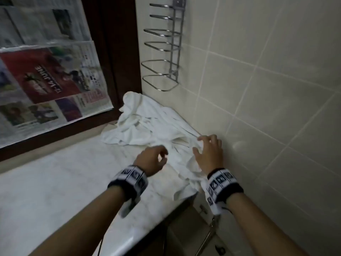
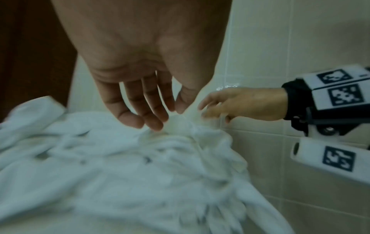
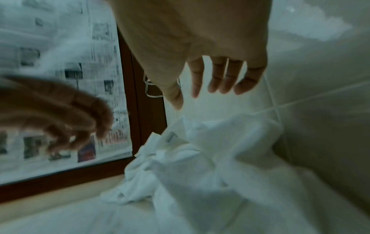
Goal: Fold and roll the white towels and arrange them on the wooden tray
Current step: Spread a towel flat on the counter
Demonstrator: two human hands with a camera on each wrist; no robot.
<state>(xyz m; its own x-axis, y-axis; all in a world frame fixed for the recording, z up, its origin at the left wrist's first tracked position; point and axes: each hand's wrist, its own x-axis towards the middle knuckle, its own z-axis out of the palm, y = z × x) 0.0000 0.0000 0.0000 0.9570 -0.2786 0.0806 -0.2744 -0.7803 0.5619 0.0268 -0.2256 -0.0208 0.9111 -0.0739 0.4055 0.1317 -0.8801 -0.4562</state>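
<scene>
Towels (image 1: 147,124), white and crumpled into soft folds, heap on the veined marble counter (image 1: 55,182) against the tiled wall (image 1: 267,89), below a chrome wire rack (image 1: 162,52). Left wrist view: left hand (image 2: 140,82) hangs with relaxed fingers just above the cloth, holding nothing. Right wrist view: right hand (image 3: 200,47) is spread over the folds, empty.

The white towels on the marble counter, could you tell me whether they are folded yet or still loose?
Still loose: the white towels lie in a crumpled heap on the counter against the tiled wall, showing irregular creases and no rolls.
</scene>
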